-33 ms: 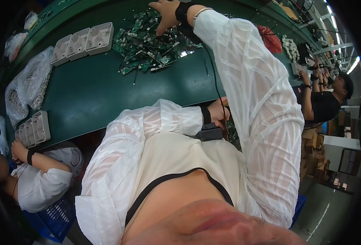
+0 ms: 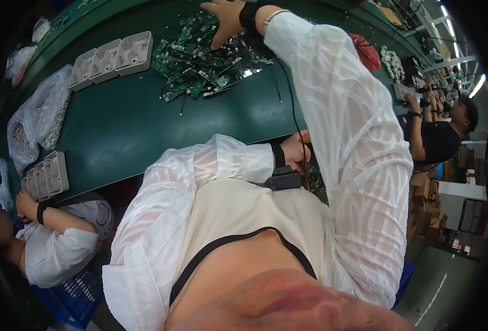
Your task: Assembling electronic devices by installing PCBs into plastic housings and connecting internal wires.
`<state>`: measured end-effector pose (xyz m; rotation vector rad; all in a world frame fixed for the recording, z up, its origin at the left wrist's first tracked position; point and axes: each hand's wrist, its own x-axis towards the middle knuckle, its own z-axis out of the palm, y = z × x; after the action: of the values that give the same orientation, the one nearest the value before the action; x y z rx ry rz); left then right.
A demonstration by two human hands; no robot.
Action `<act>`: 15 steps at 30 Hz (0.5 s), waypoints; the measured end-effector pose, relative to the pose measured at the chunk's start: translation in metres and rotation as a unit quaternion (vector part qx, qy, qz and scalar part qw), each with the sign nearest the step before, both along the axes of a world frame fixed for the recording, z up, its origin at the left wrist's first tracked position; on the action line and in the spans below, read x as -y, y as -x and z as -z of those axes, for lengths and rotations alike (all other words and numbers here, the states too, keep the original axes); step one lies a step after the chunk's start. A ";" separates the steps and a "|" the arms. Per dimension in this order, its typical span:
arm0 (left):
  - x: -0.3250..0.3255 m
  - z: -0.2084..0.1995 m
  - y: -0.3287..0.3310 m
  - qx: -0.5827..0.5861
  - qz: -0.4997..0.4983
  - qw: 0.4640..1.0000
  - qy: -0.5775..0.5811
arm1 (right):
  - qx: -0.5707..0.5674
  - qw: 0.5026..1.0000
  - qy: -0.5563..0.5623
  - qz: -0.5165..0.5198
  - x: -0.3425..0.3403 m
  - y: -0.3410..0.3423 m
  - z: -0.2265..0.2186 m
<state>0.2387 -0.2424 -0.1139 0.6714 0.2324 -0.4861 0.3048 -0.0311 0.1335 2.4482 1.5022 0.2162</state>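
Top centre, I see the right hand point(image 2: 228, 19) open-fingered by green circuit boards point(image 2: 202, 77); mid-frame, I can't tell if the left hand point(image 2: 294, 150) grips.

Slight rightward slide of my right hand point(image 2: 228, 21).
From where I watch, only small shifts register: the wristband point(image 2: 249, 17) and bracelet point(image 2: 277, 13) have edged a touch rightward with the hand, and the right sleeve point(image 2: 354, 110) has swung slightly outward the same way. The cable point(image 2: 293, 102) beside it hangs a little differently. At the left, the bag point(image 2: 41, 110) and nearer tray point(image 2: 62, 172) sit marginally lower in my view.
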 end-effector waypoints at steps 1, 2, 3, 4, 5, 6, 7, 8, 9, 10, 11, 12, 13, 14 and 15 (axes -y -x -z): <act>0.001 0.004 -0.002 -0.020 0.002 1.000 -0.004 | -0.036 0.999 -0.011 -0.015 0.011 0.004 -0.016; 0.003 0.006 -0.002 -0.039 0.011 0.999 -0.011 | -0.070 0.997 -0.026 -0.023 0.026 0.005 -0.034; 0.003 0.000 -0.001 -0.038 0.027 0.999 -0.014 | -0.104 0.993 -0.041 -0.029 0.042 -0.002 -0.046; -0.001 -0.013 0.002 -0.060 0.018 0.997 -0.039 | -0.143 0.984 -0.064 -0.086 0.053 -0.023 -0.051; -0.005 -0.026 0.006 -0.081 0.011 0.995 -0.065 | -0.180 0.970 -0.088 -0.140 0.068 -0.046 -0.058; -0.011 -0.035 0.010 -0.105 -0.004 0.991 -0.084 | -0.186 0.962 -0.111 -0.163 0.087 -0.045 -0.068; -0.016 -0.041 0.013 -0.106 0.005 0.991 -0.083 | -0.190 0.955 -0.135 -0.183 0.112 -0.032 -0.087; -0.020 -0.044 0.014 -0.110 -0.009 0.991 -0.076 | -0.239 0.959 -0.130 -0.080 0.138 -0.008 -0.114; -0.018 -0.046 0.012 -0.107 -0.002 0.992 -0.074 | -0.277 0.951 -0.131 0.043 0.173 0.009 -0.136; -0.017 -0.042 0.009 -0.085 0.004 0.992 -0.094 | -0.239 0.959 -0.155 -0.001 0.215 0.004 -0.128; -0.013 -0.037 0.006 -0.062 0.017 0.992 -0.113 | -0.198 0.963 -0.177 -0.037 0.269 0.005 -0.120; -0.015 -0.040 0.006 -0.070 0.030 0.992 -0.097 | -0.235 0.957 -0.156 0.070 0.315 0.017 -0.123; -0.019 -0.048 0.004 -0.078 0.041 0.993 -0.082 | -0.271 0.937 -0.136 0.174 0.359 0.031 -0.127; -0.020 -0.052 0.004 -0.074 0.036 0.994 -0.078 | -0.275 0.915 -0.117 0.269 0.402 0.039 -0.123; -0.019 -0.056 0.003 -0.069 0.031 0.994 -0.075 | -0.279 0.885 -0.098 0.360 0.446 0.051 -0.111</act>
<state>0.2353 -0.2235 -0.0577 0.7934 0.3824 -0.5786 0.2540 -0.4775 0.2448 3.2075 0.6076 -0.5508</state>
